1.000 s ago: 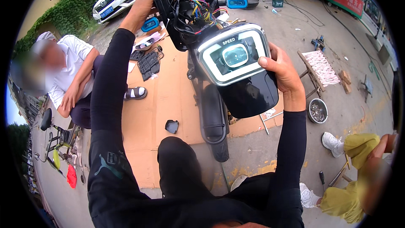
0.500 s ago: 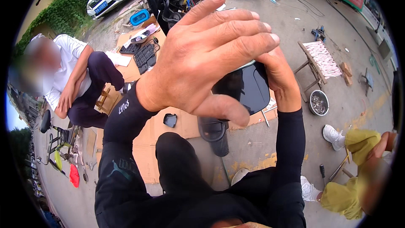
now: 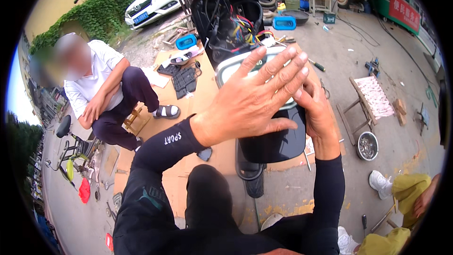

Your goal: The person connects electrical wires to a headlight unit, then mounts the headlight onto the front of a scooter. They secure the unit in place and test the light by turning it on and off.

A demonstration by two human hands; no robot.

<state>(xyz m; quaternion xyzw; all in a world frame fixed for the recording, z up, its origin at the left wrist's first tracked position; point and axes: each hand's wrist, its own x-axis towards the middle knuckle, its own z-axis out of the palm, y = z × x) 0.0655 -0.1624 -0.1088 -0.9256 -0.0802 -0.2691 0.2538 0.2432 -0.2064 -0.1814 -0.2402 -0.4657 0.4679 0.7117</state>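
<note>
Through my feed I see an outdoor yard in even daylight. Grey concrete ground (image 3: 302, 186) stretches across the view, part of it covered by flattened cardboard (image 3: 175, 184). At upper left, green ivy (image 3: 89, 19) climbs a yellowish wall (image 3: 49, 12) behind a parked white car (image 3: 163, 0). On my right I make out a low woven-topped seat (image 3: 374, 97); beyond it, a pale table (image 3: 321, 4) and a green booth-like structure (image 3: 384, 9).

Left of your gripping right hand (image 3: 323, 119), tan cardboard (image 3: 210, 87) bears a black plastic panel (image 3: 185, 81); rightward, grey concrete (image 3: 290, 182) bears a round metal bowl (image 3: 367, 146).
</note>
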